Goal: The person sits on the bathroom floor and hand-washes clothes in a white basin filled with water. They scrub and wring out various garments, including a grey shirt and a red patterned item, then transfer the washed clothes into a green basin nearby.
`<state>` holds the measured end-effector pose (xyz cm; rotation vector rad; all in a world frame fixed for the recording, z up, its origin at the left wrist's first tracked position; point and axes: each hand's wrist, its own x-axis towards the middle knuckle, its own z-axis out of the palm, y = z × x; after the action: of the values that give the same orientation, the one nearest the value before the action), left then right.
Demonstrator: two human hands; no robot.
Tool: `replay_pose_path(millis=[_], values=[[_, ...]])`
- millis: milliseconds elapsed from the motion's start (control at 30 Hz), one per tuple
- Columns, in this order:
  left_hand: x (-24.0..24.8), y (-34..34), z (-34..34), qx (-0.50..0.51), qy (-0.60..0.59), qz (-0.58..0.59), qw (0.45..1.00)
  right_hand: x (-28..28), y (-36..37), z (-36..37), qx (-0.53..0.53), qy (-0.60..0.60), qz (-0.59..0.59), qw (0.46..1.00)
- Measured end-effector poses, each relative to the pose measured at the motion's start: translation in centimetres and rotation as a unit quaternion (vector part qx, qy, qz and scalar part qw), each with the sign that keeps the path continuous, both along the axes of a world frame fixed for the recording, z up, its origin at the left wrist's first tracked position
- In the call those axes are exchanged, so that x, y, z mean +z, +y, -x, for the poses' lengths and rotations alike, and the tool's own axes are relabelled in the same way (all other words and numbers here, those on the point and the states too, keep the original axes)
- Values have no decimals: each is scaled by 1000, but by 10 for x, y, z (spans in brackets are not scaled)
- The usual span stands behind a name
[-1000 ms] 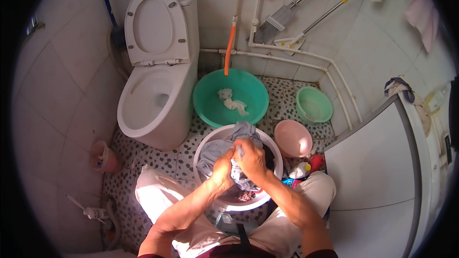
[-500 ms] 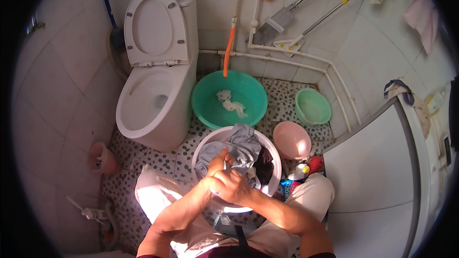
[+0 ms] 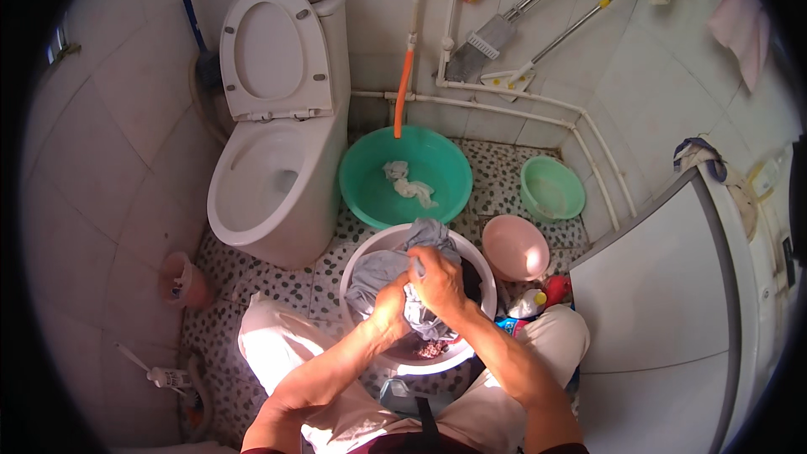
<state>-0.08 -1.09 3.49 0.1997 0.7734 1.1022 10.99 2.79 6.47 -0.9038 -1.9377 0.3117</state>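
Low between my knees stands a pale basin (image 3: 353, 332) piled with wet-looking laundry. Over its middle, my right hand (image 3: 439, 279) is closed round a bunched part of a grey garment (image 3: 377, 271). My left hand (image 3: 390, 306) presses close below it, fingers curled on the same grey cloth; part of its grip is hidden. Some of the garment spreads over the basin's left side and a fold rises at the far rim. A dark cloth (image 3: 471, 282) shows at the right inside, and a small reddish patterned piece (image 3: 432, 349) lies near the front.
Beyond it sits a green tub (image 3: 361, 189) with white cloth (image 3: 412, 191) inside, under an orange hose (image 3: 403, 92). A toilet (image 3: 269, 193) stands at left. Pink (image 3: 515, 248) and light green (image 3: 551, 188) basins, and a white bottle (image 3: 528, 303), are to the right, beside a pale panel (image 3: 656, 286).
My hands have come apart from their clasp; the right moved up and right, the left stays lower. The grey cloth between them has shifted, and the reddish piece near the front now shows.
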Motion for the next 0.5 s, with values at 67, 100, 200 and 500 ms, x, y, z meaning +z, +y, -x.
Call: replay_pose_path(millis=[67,100,200,500], values=[[4,0,2,19,17,-43,999,8,-7,0,-8,-7,22,1000],[-1,-9,6,38,74,-119,989,8,-16,3,52,13,-38,998],[-48,24,37,-130,-286,-196,929,-14,-42,13,133,-57,-108,984],[-38,10,18,18,100,-154,983,11,-38,10,101,-22,-46,994]])
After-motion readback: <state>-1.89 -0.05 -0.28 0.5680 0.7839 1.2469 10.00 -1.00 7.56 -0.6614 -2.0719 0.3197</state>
